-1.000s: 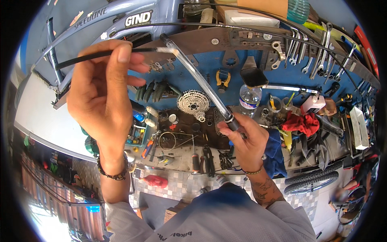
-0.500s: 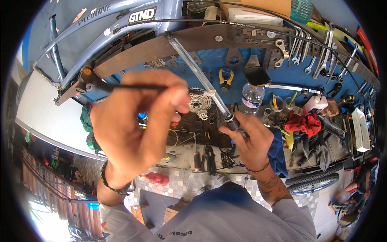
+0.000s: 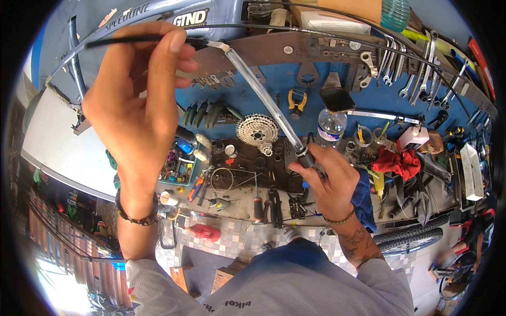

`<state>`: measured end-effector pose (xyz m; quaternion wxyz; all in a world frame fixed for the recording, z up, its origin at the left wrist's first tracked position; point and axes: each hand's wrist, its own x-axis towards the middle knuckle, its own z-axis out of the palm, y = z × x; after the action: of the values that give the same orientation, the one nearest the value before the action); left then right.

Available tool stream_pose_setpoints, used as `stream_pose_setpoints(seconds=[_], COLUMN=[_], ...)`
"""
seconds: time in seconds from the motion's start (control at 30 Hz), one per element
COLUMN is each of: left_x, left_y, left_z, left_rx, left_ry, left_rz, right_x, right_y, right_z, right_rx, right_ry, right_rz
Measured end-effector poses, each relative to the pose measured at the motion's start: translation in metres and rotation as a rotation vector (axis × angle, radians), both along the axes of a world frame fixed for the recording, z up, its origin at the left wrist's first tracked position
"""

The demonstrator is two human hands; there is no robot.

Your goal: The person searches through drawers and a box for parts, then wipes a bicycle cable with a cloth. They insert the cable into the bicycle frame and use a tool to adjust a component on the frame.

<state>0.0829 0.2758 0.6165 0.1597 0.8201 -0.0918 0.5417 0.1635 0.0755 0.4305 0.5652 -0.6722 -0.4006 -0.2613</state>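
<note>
My left hand [image 3: 138, 102] is raised at the upper left, its thumb and fingers pinching a thin dark brush [image 3: 124, 40]. Pale, wet-looking stuff coats the brush's tip, which meets the far end of a shiny metal rod [image 3: 265, 100]. The rod slants from the bike frame's edge down toward me, with a clear, greasy-looking sheen along it. Around the rod's black near end, my right hand [image 3: 333, 176] is closed. Below the rod, a cassette of sprockets [image 3: 258, 130] lies near the back of the workbench.
A blue-grey bike frame [image 3: 226, 16] spans the back. Wrenches [image 3: 390, 60] hang at the right of a blue tool panel [image 3: 253, 79]. A plastic bottle [image 3: 331, 126], a red cloth [image 3: 398, 162], pliers [image 3: 274, 207] and a screwdriver [image 3: 257, 208] are on the bench.
My left hand has moved up and left, taking the brush tip from partway along the rod to its far end. My right hand stays nearly still on the rod.
</note>
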Motion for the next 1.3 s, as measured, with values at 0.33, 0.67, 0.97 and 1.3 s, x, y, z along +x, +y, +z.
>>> stream_pose_setpoints(seconds=[0.33, 0.67, 0.97, 1.3], left_x=[-0.034, -0.029, -0.029, -0.036], left_y=[-0.042, -0.052, -0.052, -0.046], left_z=[-0.047, -0.056, -0.057, -0.056], left_rx=[-0.021, -0.373, -0.365, -0.239], left_ry=[0.225, 0.328, 0.285, 0.388], left_rz=[-0.188, -0.302, -0.302, -0.329], right_x=[0.003, 0.004, 0.005, 0.003], right_y=[-0.001, -0.002, 0.000, -0.004], right_z=[-0.006, -0.005, -0.007, -0.010], right_rx=[0.027, 0.011, 0.031, -0.026], right_ry=[-0.005, -0.018, 0.014, 0.192], right_rz=[0.042, 0.035, 0.041, 0.140])
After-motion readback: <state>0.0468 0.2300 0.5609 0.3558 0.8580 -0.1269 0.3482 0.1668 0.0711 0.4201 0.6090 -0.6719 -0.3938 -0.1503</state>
